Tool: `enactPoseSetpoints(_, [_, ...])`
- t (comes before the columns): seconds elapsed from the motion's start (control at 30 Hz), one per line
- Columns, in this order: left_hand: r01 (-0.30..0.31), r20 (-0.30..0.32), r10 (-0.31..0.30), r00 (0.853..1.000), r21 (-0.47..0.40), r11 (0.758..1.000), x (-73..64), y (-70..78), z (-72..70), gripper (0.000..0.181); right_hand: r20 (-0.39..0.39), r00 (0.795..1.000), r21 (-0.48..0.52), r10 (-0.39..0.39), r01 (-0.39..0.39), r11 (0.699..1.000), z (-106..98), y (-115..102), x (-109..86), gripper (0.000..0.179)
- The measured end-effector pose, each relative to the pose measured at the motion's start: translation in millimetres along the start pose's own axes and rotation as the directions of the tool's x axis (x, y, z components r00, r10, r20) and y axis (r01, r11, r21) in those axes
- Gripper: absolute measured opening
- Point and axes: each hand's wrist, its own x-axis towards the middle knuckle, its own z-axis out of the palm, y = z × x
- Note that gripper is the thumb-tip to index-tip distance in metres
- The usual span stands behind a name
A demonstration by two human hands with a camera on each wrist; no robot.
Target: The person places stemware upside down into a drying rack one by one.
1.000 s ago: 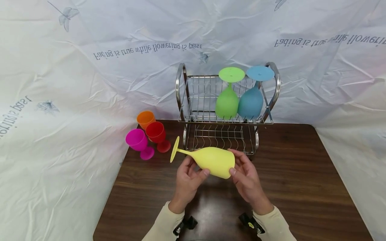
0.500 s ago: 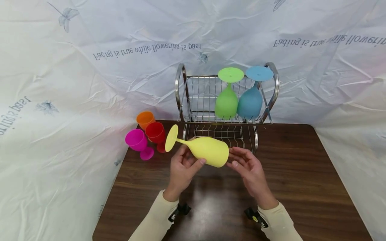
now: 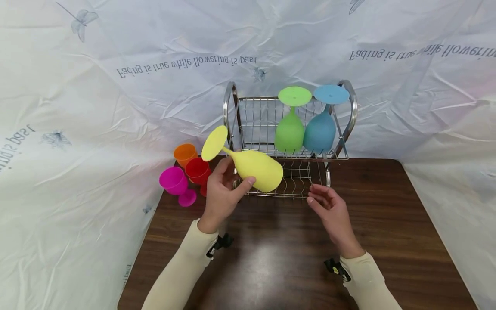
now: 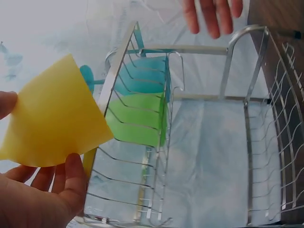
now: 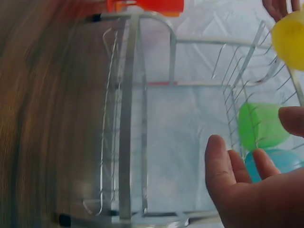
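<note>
The left hand (image 3: 221,193) holds a yellow goblet (image 3: 258,170); the right hand (image 3: 336,214), grip apart, seems near the rack (image 3: 354,110).

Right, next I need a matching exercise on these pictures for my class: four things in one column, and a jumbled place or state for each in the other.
Things
1. Yellow goblet
2. Blue goblet
3. Magenta goblet
4. Right hand

Places and states
A. Upside down on the upper tier of the rack
B. Gripping nothing
C. Upright on the table
D. Held at a tilt by the left hand

Pairs: 1-D, 2-A, 3-C, 4-B
</note>
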Motion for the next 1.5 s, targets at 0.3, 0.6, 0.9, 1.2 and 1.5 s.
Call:
enactPoseSetpoints(0.3, [-0.029,0.077,0.020,0.997,0.111,0.993,24.3,14.9,-3.0,0.062,-0.120,0.992,-0.225,0.025,-0.052,0.973,-10.7,11.3,13.0,0.046])
enactPoseSetpoints(0.6, [-0.057,0.087,0.044,0.995,0.157,0.986,50.8,28.6,-6.1,0.064,-0.264,0.955,-0.422,-0.137,0.013,0.906,-19.6,31.3,27.6,0.042])
enactPoseSetpoints(0.9, [-0.057,0.072,0.038,0.997,0.292,0.955,90.2,25.3,-3.9,0.067,-0.310,0.945,-0.404,-0.106,-0.030,0.914,-25.1,56.6,41.4,0.042])
enactPoseSetpoints(1.2, [0.017,0.017,-0.026,1.000,0.382,0.924,126.2,10.8,5.3,0.071,-0.382,0.913,-0.356,-0.145,-0.001,0.935,-23.9,72.8,52.0,0.039])
enactPoseSetpoints(1.5, [0.044,0.020,-0.065,0.998,0.531,0.846,138.8,1.3,17.3,0.073,-0.387,0.907,-0.369,-0.167,0.013,0.929,-31.2,78.4,55.4,0.033])
